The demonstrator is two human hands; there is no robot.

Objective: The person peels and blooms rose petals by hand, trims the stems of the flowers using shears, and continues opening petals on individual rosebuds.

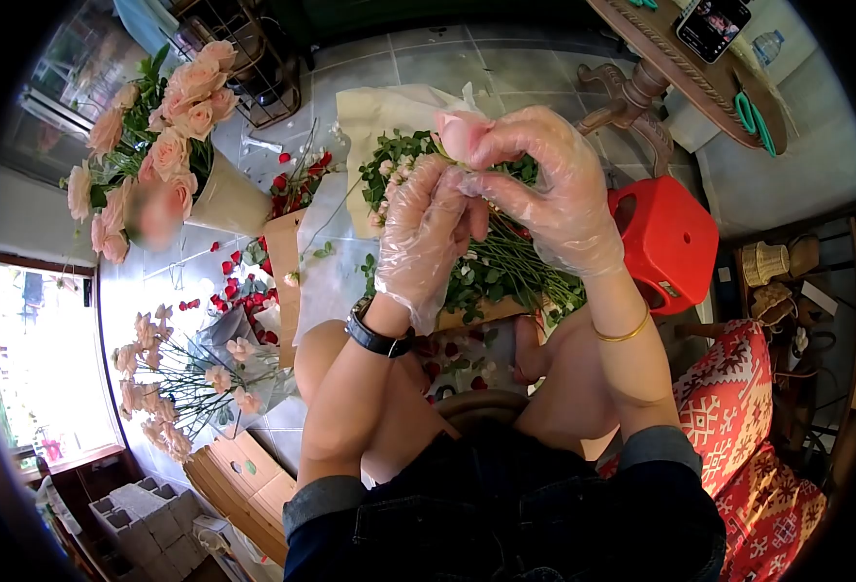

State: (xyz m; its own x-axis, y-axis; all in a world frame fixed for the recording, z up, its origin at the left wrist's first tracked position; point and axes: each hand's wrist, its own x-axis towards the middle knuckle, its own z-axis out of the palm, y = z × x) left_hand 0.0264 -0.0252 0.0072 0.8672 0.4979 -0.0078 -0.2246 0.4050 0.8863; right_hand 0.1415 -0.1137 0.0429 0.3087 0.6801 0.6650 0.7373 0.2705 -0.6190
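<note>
A pale pink rose point(460, 137) is held up in front of me. My left hand point(420, 238), in a clear plastic glove, is closed just under the bloom; the stem inside the fingers is mostly hidden. My right hand point(556, 194), gloved too, has curled fingers against the side of the petals, with its thumb close to my left fingers. Below both hands lies a bunch of small pale roses point(389, 184) with green leaves and long green stems point(505, 257).
A tall vase point(229, 197) of pink roses stands left, above scattered red petals point(237, 281). More pale roses point(151, 398) lie lower left by cardboard point(243, 475). Right are a red stool point(675, 242), a patterned chair point(738, 407), and a table point(641, 44) with a phone point(712, 29) and green-handled scissors point(750, 118).
</note>
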